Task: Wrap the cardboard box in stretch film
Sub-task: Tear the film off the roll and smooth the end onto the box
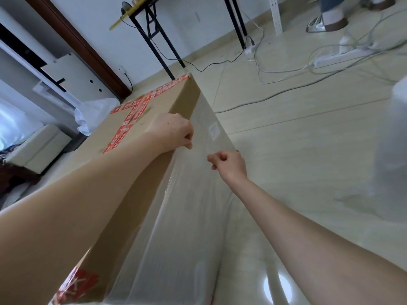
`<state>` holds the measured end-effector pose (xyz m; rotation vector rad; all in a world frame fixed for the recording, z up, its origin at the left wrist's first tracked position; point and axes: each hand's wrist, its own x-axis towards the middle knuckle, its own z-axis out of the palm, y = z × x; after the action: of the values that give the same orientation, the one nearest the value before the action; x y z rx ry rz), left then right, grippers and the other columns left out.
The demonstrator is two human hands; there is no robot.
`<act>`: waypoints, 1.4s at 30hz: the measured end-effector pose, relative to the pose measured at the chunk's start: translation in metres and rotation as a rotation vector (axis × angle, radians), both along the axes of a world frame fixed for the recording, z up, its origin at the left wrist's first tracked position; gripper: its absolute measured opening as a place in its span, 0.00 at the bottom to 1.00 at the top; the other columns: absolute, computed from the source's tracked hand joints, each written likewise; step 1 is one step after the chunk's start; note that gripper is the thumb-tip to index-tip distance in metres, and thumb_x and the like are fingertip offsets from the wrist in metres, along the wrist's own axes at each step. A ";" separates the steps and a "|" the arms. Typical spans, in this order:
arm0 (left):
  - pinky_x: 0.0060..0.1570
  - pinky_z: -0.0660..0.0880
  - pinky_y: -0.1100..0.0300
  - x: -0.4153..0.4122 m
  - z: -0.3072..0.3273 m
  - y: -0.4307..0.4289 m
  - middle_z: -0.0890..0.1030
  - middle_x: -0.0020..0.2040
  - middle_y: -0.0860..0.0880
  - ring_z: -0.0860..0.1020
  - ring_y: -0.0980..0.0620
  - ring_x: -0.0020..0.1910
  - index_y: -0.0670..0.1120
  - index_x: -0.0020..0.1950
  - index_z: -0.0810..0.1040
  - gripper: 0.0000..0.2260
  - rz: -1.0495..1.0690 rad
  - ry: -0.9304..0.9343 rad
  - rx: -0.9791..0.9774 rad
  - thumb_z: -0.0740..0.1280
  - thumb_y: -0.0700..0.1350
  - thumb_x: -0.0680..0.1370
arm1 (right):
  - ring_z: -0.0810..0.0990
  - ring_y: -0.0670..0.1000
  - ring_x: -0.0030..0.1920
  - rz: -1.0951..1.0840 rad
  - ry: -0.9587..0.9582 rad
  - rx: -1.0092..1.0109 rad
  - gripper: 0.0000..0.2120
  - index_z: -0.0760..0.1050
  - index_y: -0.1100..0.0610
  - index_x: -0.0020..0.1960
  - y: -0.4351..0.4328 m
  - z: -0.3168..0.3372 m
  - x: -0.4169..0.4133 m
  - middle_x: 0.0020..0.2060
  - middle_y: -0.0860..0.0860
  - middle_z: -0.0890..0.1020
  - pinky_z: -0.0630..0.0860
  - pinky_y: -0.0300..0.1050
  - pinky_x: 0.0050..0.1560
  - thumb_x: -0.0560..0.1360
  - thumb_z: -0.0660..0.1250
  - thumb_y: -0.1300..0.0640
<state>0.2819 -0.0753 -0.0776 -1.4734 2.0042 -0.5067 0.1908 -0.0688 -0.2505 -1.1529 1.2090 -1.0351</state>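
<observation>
On the floor, we find the cardboard box (141, 119), stretch film (193, 216) covering its right side. Our left hand (171, 133) pinches the film at the top edge; our right hand (229, 165) pinches it just below, fingers curled.

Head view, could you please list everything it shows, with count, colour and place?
cardboard box: one, brown, centre-left on the floor
tape: several strips, red and white, crossing the box top and at its near corner
stretch film: one sheet, clear, over the box's right side
table: one, black legs, top centre
cables: several, white, grey and black, on the floor top right
power strip: one, white, among the cables
plastic bag: one, white, left of the box
shoe: one, silver and brown, top right
left hand: one, fingers pinching the film at the box's top edge
right hand: one, fingers pinching the film lower down
</observation>
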 end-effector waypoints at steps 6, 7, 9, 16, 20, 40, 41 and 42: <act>0.65 0.68 0.51 -0.005 -0.012 -0.005 0.74 0.67 0.52 0.69 0.50 0.67 0.50 0.74 0.63 0.33 -0.001 0.023 0.105 0.65 0.62 0.74 | 0.80 0.50 0.41 0.002 -0.019 0.022 0.08 0.79 0.50 0.37 -0.001 -0.003 -0.001 0.32 0.48 0.81 0.75 0.45 0.45 0.73 0.69 0.48; 0.67 0.65 0.50 -0.007 -0.017 -0.005 0.71 0.70 0.51 0.67 0.49 0.69 0.49 0.76 0.59 0.39 0.017 0.035 0.136 0.66 0.66 0.71 | 0.80 0.50 0.41 0.008 -0.027 0.020 0.08 0.79 0.51 0.38 -0.001 -0.003 -0.002 0.33 0.48 0.82 0.74 0.45 0.45 0.73 0.69 0.48; 0.70 0.62 0.49 -0.011 -0.028 -0.005 0.70 0.71 0.50 0.66 0.48 0.71 0.48 0.77 0.55 0.46 0.085 0.054 0.209 0.68 0.68 0.67 | 0.80 0.49 0.41 0.017 -0.035 0.020 0.08 0.79 0.51 0.39 0.000 -0.002 -0.003 0.34 0.49 0.82 0.74 0.44 0.45 0.73 0.69 0.49; 0.50 0.75 0.57 -0.010 -0.033 -0.006 0.81 0.44 0.54 0.79 0.52 0.50 0.49 0.53 0.81 0.11 0.177 0.148 0.196 0.71 0.53 0.74 | 0.77 0.45 0.41 0.049 -0.035 -0.012 0.08 0.82 0.54 0.40 -0.002 -0.008 -0.007 0.39 0.49 0.85 0.71 0.42 0.44 0.74 0.68 0.52; 0.48 0.76 0.57 -0.004 -0.024 -0.008 0.81 0.41 0.54 0.79 0.53 0.45 0.47 0.46 0.81 0.06 0.208 0.253 0.211 0.71 0.49 0.74 | 0.76 0.44 0.35 0.064 -0.075 -0.003 0.08 0.79 0.52 0.37 -0.003 -0.009 -0.004 0.29 0.46 0.81 0.70 0.42 0.40 0.74 0.68 0.53; 0.42 0.77 0.60 -0.005 -0.033 -0.006 0.82 0.36 0.52 0.80 0.53 0.38 0.45 0.44 0.82 0.08 0.293 0.361 0.203 0.72 0.49 0.74 | 0.77 0.46 0.31 0.052 -0.138 -0.015 0.11 0.77 0.49 0.33 -0.002 -0.014 -0.008 0.26 0.48 0.79 0.73 0.42 0.43 0.74 0.69 0.56; 0.39 0.76 0.61 -0.003 -0.032 -0.006 0.81 0.35 0.52 0.79 0.54 0.35 0.44 0.43 0.82 0.08 0.300 0.388 0.196 0.71 0.48 0.75 | 0.76 0.45 0.29 0.055 -0.155 -0.016 0.11 0.77 0.50 0.33 -0.001 -0.014 -0.009 0.26 0.48 0.78 0.73 0.42 0.43 0.74 0.69 0.56; 0.37 0.75 0.63 -0.002 -0.031 -0.007 0.81 0.34 0.52 0.78 0.56 0.32 0.43 0.42 0.82 0.08 0.307 0.411 0.191 0.71 0.48 0.75 | 0.75 0.44 0.28 0.056 -0.175 -0.019 0.10 0.77 0.51 0.34 0.000 -0.014 -0.009 0.26 0.49 0.78 0.74 0.42 0.43 0.74 0.69 0.57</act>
<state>0.2795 -0.0824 -0.1090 -1.8273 1.9982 0.1247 0.1814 -0.0691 -0.2644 -1.0809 1.0255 -1.0834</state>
